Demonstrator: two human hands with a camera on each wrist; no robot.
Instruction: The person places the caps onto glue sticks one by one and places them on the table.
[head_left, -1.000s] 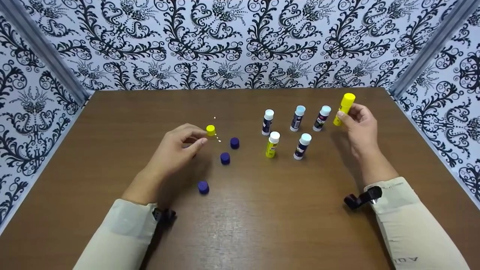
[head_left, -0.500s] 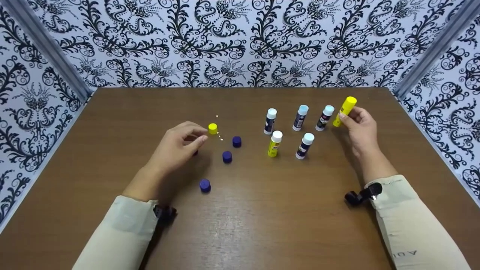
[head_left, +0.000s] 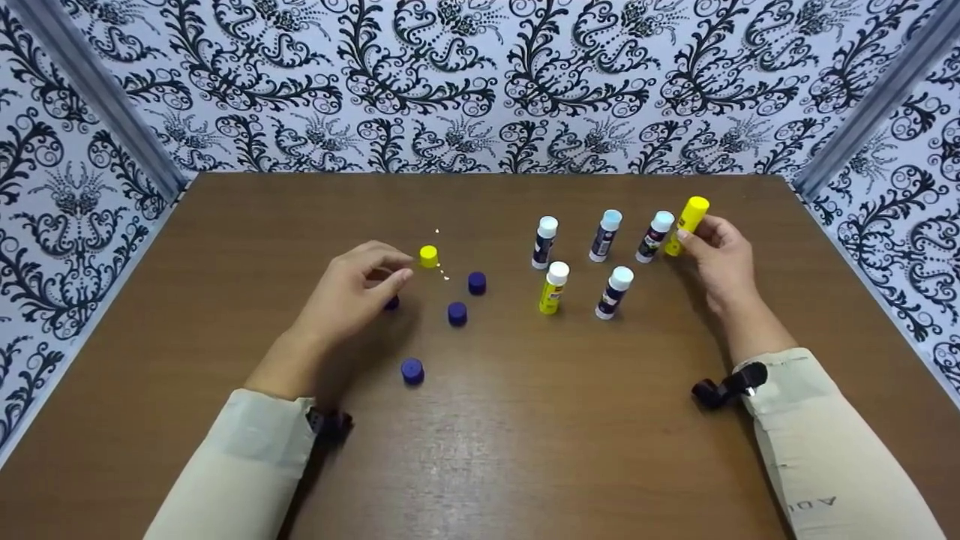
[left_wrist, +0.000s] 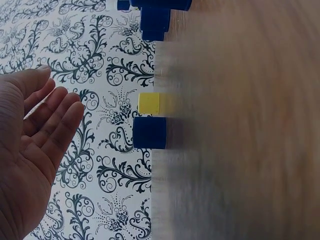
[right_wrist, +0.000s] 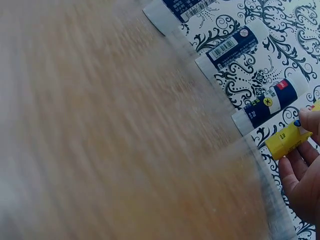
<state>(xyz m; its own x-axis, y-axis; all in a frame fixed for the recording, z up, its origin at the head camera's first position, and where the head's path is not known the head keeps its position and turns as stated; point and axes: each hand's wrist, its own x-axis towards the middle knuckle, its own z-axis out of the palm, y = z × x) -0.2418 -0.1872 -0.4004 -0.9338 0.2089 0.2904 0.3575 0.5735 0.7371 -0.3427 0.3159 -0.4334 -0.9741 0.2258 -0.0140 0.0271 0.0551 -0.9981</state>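
Observation:
In the head view my right hand grips a yellow glue stick, slightly tilted, beside the row of uncapped glue sticks. Whether its base touches the table I cannot tell. In the right wrist view, thumb and fingers pinch the yellow barrel. My left hand hovers over the table with loosely bent fingers and nothing in them, as its bare palm shows in the left wrist view. Just beyond its fingertips stands a yellow cap. A dark blue cap is partly hidden behind the thumb.
Several glue sticks without caps stand upright: dark blue ones and a yellow one. More dark blue caps stand left of them on the brown table. White crumbs lie near the yellow cap. Patterned walls enclose the back and sides.
The yellow glue stick in my right hand has come down slightly and closer to the neighbouring stick. My left fingertips have drawn a little away from the yellow cap.

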